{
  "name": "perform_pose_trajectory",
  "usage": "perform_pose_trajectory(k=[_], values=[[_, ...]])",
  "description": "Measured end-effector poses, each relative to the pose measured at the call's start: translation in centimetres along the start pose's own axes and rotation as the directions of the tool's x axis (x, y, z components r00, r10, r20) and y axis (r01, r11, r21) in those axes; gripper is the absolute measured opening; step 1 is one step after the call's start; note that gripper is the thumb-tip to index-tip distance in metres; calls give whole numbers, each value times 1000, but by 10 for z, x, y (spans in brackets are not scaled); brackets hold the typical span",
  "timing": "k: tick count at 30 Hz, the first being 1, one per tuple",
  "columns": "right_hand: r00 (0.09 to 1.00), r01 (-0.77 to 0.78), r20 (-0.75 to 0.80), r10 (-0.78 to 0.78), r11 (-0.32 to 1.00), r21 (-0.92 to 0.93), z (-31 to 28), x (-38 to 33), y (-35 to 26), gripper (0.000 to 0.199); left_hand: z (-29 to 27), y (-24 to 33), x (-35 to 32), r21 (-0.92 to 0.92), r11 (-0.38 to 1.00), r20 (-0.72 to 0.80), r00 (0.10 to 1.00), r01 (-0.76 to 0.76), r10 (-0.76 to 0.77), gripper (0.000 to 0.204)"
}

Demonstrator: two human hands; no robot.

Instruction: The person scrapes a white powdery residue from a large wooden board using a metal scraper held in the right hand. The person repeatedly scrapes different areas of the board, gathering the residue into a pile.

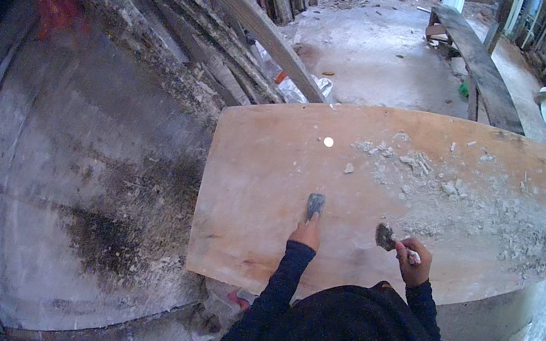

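Two hands are at work on a big brown board [266, 169]. The left hand [307, 233] is closed around a small grey scraper [315, 205]. Its blade lies flat on the board, near the front edge and about halfway along it. The right hand [413, 258] is clenched around a second scraper [386, 237] with a pale handle. This one is tilted, and its dark blade touches the board, also close to the front edge, a little to the right of the first.

Lots of white crumbs [452, 189] and dust cover the right half of the board. One small white dot [329, 141] sits near the back edge. The left half of the board is mostly bare wood.

Old planks [236, 33] lean beside the board's back left corner. A long bench [483, 67] stands on the floor far behind the board.
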State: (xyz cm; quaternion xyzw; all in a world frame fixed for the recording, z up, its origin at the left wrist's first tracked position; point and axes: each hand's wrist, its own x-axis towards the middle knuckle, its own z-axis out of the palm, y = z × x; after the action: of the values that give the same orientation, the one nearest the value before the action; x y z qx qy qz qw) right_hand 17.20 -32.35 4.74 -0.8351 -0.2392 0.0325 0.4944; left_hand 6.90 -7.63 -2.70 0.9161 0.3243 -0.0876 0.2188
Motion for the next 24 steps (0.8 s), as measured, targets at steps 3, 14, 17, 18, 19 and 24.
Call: perform_pose_trajectory(k=[3,14,17,18,19,24], values=[[999,32,10,-32,999,14,6,1,-1,12,4,-2,36,25,999,-29,999,34,-34,38],[999,4,36,-3,1000,-29,0,1,-12,11,23,-4,12,-15,999,-28,999,30,-30,45],[999,7,39,-6,1000,-23,1,0,-13,12,13,1,31,0,999,-10,999,51,-51,46],[999,22,47,-21,1000,-22,1,1,-15,12,7,4,36,10,998,18,998,59,-60,46],[998,37,54,-36,999,-20,2,1,-20,12,6,2,35,-3,998,38,998,59,-59,46],[998,25,54,-26,1000,14,0,-1,-20,12,2,-2,9,19,1000,106,994,-6,4,44]])
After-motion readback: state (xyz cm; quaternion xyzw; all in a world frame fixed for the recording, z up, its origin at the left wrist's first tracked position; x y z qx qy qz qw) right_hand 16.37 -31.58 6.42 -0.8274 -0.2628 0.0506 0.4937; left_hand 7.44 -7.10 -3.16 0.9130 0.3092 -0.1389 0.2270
